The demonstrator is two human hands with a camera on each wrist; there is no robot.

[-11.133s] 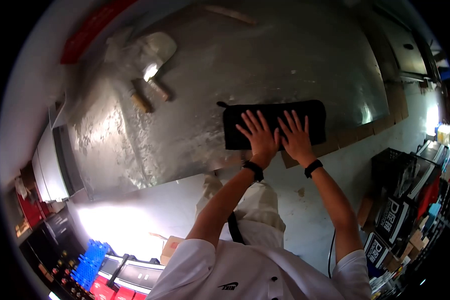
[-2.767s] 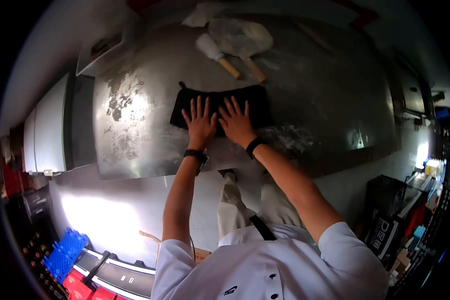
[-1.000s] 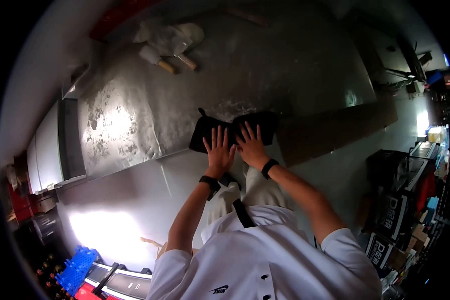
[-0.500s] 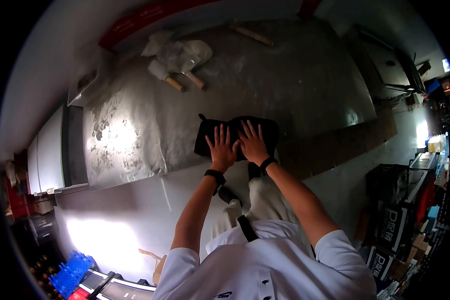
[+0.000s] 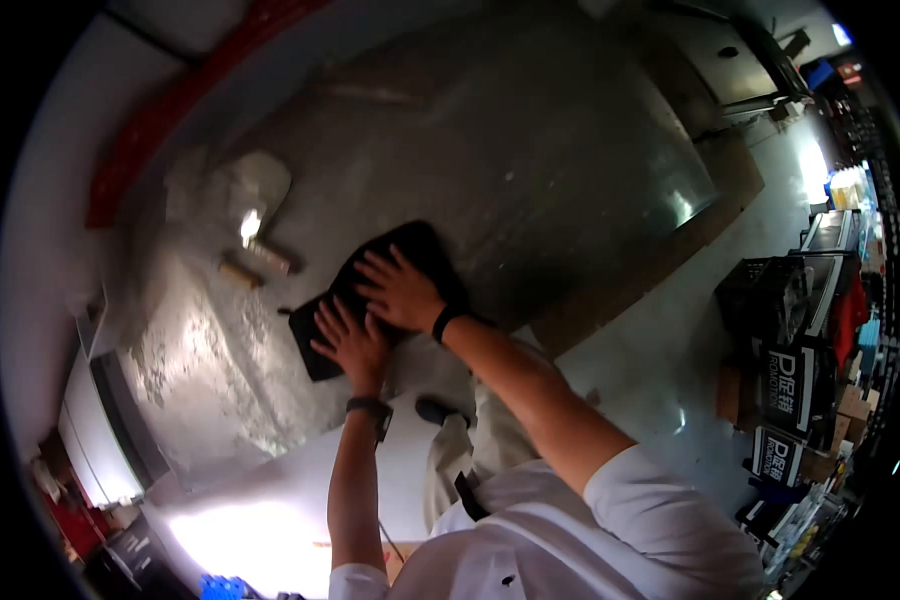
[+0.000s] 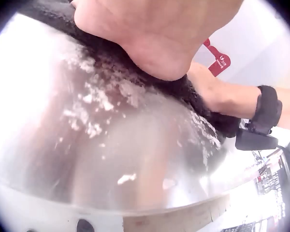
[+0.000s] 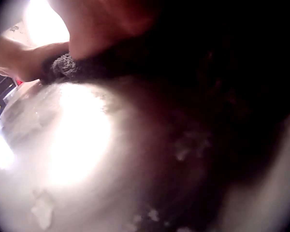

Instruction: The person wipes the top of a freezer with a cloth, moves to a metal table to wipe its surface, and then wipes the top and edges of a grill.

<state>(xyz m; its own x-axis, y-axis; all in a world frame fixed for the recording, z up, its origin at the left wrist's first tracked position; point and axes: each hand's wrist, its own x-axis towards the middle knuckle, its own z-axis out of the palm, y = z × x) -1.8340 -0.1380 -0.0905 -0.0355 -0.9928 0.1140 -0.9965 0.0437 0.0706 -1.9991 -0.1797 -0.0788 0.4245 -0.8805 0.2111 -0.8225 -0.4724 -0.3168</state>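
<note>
Cloth (image 5: 427, 250), black, beneath spread fingers (image 5: 380, 266) of both hands (image 5: 360, 352) (image 5: 407, 296)

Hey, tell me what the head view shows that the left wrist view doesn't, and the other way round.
Only the head view: the tools with wooden-looking handles and a blue piece at the bottom edge.

Only the left wrist view: white crumbs close up, beside the cloth's near edge.

Both: the left hand and right hand on the black cloth, and the metal tabletop.
</note>
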